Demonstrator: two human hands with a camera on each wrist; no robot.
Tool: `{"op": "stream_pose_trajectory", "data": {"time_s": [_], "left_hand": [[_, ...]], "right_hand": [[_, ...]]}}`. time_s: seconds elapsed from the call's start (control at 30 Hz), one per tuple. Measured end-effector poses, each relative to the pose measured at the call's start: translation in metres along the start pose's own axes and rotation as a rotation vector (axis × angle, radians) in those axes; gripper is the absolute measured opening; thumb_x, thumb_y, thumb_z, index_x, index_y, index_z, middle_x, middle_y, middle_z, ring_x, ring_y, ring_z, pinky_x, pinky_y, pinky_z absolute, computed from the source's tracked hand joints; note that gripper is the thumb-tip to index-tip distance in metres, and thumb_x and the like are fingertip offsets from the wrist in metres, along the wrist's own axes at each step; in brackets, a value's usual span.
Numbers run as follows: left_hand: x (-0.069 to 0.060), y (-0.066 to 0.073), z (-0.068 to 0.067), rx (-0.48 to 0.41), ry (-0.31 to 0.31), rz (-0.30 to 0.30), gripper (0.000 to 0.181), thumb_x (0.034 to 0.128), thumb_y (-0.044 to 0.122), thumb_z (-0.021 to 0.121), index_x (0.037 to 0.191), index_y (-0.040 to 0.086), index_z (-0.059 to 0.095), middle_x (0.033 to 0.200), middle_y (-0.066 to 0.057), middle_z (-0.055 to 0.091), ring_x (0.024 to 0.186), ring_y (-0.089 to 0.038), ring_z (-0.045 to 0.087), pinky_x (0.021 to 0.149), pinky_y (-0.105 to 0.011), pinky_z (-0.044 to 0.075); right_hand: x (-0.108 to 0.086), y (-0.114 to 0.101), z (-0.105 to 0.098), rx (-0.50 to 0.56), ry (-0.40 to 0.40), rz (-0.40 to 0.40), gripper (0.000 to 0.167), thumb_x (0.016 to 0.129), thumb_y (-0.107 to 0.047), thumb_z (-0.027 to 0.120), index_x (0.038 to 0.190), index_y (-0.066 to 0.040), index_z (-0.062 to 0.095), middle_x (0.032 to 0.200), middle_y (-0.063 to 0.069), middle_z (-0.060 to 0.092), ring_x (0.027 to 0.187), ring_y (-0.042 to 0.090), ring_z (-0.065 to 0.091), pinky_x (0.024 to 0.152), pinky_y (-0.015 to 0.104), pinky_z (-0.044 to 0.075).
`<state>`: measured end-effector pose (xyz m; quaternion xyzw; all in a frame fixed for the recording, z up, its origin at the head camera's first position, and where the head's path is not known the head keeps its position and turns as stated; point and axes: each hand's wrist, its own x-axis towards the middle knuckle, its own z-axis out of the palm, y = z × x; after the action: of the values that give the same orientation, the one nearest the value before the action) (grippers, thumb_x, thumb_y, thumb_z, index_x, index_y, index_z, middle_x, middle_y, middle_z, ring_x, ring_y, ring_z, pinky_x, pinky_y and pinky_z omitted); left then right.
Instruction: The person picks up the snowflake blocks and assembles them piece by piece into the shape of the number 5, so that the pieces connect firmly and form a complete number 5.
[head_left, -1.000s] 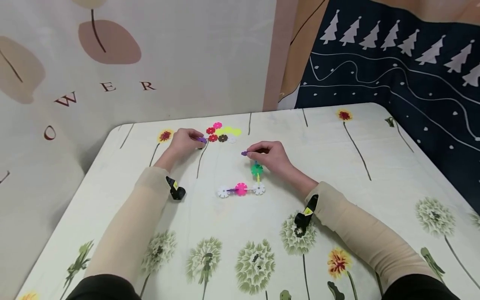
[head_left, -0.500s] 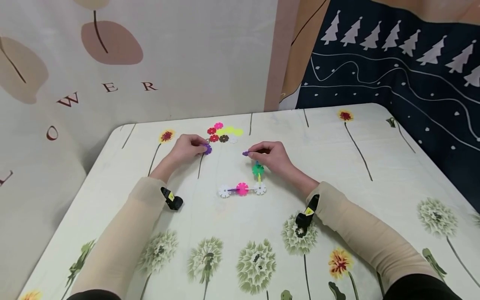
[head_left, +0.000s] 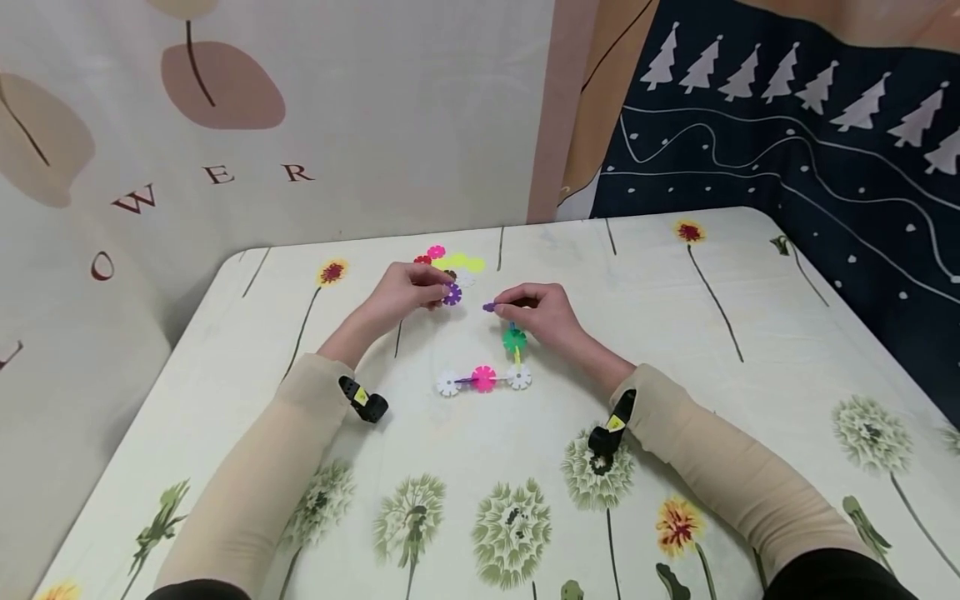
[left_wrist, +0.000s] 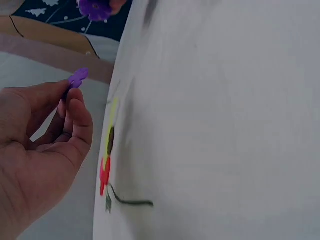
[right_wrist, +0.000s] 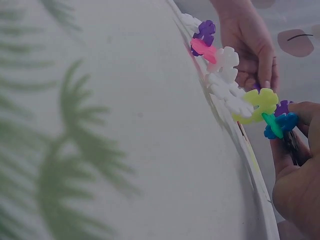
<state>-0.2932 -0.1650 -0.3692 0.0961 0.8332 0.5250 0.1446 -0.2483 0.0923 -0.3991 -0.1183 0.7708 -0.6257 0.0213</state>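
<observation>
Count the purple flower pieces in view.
3: one purple piece pinched by the left hand, one by the right hand, one in the chain, beside the pink piece. The hands may hide others.

Smooth plastic above a matt, flower-printed desk (head_left: pixel 645 325).
Seemingly smooth plastic in the purple snowflake disc (head_left: pixel 452 294) and the snowflake-disc chain (head_left: pixel 483 379); matt, wrinkled cloth in the beige sleeves (head_left: pixel 735 467); matt fabric in the navy tree-print curtain (head_left: pixel 750 150).
</observation>
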Motion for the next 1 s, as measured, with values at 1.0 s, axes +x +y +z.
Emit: {"op": "stream_pose_trajectory", "data": {"time_s": [1.0], "left_hand": [[-0.005, 0.012, 0.024, -0.195, -0.166, 0.009, 0.02, 0.0995, 0.001, 0.065, 0.116, -0.01, 0.067, 0.103, -0.018, 0.067, 0.076, -0.021, 0.067, 0.075, -0.03, 0.061]], "right_hand": [[-0.002, 0.0, 0.002, -0.007, 0.013, -0.047, 0.015, 0.093, -0.006, 0.076, 0.104, 0.004, 0.077, 0.101, 0.014, 0.075, 0.093, 0.022, 0.066, 0.071, 0.021, 0.052]]}}
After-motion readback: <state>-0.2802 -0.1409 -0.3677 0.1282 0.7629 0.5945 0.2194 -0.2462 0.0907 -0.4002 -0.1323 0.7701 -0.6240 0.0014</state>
